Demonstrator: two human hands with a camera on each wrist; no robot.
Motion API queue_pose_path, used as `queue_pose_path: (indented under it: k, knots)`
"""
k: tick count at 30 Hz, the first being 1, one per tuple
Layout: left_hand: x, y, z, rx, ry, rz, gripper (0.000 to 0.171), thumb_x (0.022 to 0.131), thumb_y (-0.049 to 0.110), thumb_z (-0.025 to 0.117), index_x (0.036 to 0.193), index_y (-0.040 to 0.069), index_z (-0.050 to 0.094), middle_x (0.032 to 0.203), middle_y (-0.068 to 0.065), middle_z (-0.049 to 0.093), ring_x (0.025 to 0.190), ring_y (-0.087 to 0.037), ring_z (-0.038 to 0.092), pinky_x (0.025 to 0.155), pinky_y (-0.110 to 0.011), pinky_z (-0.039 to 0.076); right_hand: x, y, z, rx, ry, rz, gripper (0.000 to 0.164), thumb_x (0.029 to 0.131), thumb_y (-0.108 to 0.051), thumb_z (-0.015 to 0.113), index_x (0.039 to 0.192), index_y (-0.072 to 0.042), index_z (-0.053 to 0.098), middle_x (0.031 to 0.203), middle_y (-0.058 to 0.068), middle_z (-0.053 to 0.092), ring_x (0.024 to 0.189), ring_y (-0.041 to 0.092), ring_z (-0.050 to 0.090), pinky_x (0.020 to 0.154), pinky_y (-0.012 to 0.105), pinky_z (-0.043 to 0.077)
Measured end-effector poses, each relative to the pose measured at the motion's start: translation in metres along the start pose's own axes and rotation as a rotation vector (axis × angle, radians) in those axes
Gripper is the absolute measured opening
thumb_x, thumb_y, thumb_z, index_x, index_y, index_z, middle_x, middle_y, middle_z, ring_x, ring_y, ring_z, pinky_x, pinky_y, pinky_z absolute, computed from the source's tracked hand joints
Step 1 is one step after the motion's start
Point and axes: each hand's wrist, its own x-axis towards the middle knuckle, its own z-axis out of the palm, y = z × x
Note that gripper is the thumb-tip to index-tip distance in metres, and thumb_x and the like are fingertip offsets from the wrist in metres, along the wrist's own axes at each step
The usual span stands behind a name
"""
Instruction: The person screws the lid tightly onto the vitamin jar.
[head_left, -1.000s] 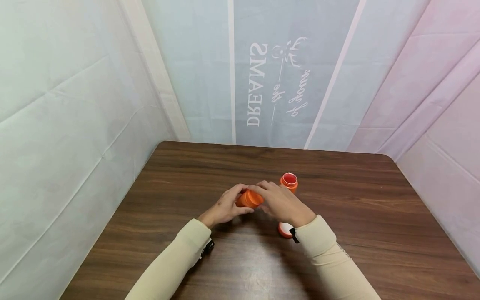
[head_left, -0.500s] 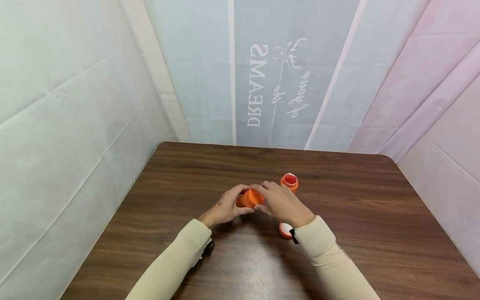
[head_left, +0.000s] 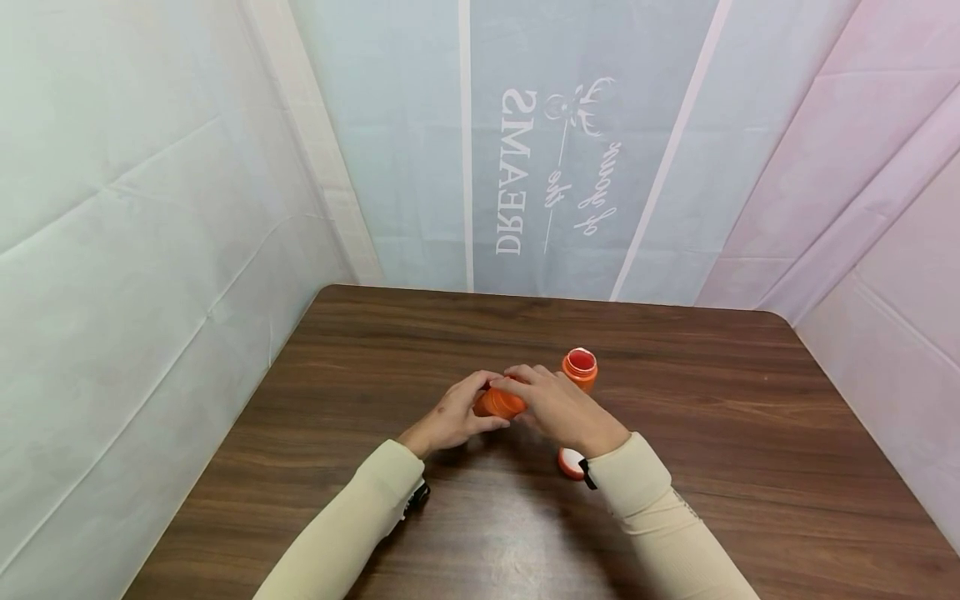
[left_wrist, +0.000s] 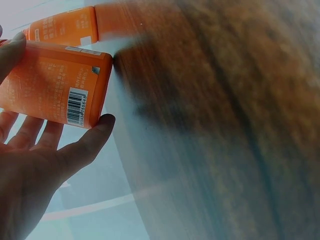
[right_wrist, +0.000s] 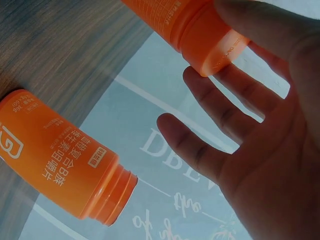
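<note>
My left hand (head_left: pixel 448 417) grips an orange pill bottle (left_wrist: pixel 50 82) with a barcode on its label, thumb on one side and fingers on the other. The bottle tilts toward the right, its capped end facing my right hand (head_left: pixel 566 410). In the right wrist view, the thumb and fingers of that hand pinch the bottle's orange screw cap (right_wrist: pixel 212 50). Just beyond the right hand stands a second orange pill bottle (head_left: pixel 580 371), upright with its threaded mouth uncovered. A loose orange cap (head_left: pixel 572 464), white inside, lies upturned beside the right wrist.
Both hands work over a dark wood-grain table (head_left: pixel 360 358). Pale cloth hangs around it on the left, back and right, with a lettered backdrop (head_left: pixel 555 167) behind the far edge.
The right hand's thumb and fingers have shifted around the cap. My left hand keeps its grip on the bottle, and the uncapped bottle and loose cap stay in place.
</note>
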Motion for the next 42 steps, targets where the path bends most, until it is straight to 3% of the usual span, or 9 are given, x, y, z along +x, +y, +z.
queue_pose_path:
  k: [4, 14, 42]
  knots:
    - [0.0, -0.0011, 0.0011, -0.036, 0.0, -0.006, 0.054, 0.085, 0.011, 0.081, 0.13, 0.007, 0.051, 0.126, -0.007, 0.058, 0.115, -0.02, 0.06, 0.093, -0.032, 0.052, -0.0001, -0.0002, 0.001, -0.002, 0.011, -0.008, 0.064, 0.077, 0.0, 0.084, 0.135, -0.013, 0.062, 0.125, 0.008, 0.061, 0.106, 0.028, 0.06, 0.089, 0.045, 0.052]
    - [0.0006, -0.0008, 0.0022, 0.031, 0.012, 0.0, 0.055, 0.084, 0.013, 0.082, 0.13, 0.008, 0.051, 0.125, -0.006, 0.058, 0.109, -0.018, 0.059, 0.091, -0.033, 0.051, -0.0003, 0.0004, 0.0047, 0.006, 0.026, 0.004, 0.064, 0.08, -0.009, 0.085, 0.138, -0.011, 0.06, 0.114, 0.009, 0.061, 0.094, 0.024, 0.06, 0.082, 0.039, 0.054]
    - [0.0033, 0.0045, 0.0037, 0.081, 0.025, -0.042, 0.054, 0.086, 0.013, 0.08, 0.13, 0.009, 0.05, 0.124, -0.007, 0.057, 0.107, -0.02, 0.058, 0.088, -0.035, 0.052, 0.0039, -0.0016, 0.0036, -0.027, 0.025, 0.026, 0.056, 0.082, -0.013, 0.084, 0.132, -0.002, 0.06, 0.107, 0.012, 0.061, 0.084, 0.024, 0.062, 0.077, 0.037, 0.055]
